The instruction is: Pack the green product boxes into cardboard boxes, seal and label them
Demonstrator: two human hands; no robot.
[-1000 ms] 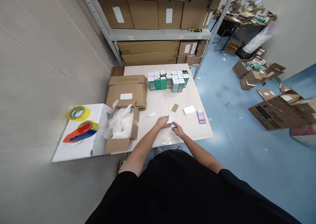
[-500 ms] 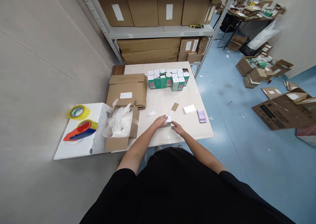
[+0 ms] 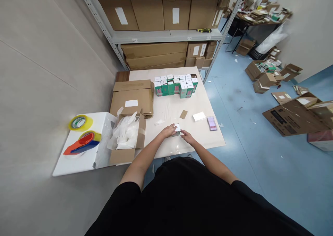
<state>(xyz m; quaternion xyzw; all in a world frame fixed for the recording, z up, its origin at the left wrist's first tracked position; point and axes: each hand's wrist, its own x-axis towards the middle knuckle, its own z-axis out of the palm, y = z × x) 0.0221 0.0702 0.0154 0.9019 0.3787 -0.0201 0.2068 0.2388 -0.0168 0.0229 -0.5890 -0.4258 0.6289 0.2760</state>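
Near the table's front edge stands a small white-topped box (image 3: 176, 132) with a greyish-green side. My left hand (image 3: 169, 130) is closed around its left side, with the fingers over the top. On the other side my right hand (image 3: 186, 136) reaches in, its forefinger stretched out at the box's right edge and nothing seen in its grip; whether it touches is too small to tell. Beyond both hands lie a brown cardboard piece (image 3: 183, 114) and a flat white box (image 3: 199, 116). A blurred purple pack (image 3: 212, 123) rests farther right.
Several green-and-white boxes (image 3: 176, 86) stand in rows at the table's back. To my left are flattened cartons (image 3: 132, 95), an open carton (image 3: 122, 156) of white plastic bags, and a tape dispenser (image 3: 80, 144) beside a yellow tape roll (image 3: 80, 123). A loaded shelf (image 3: 156, 36) rises behind.
The view has tilted and shifted slightly. Both hands stay at the small box, with the left hand still on it and little visible movement of the fingers.
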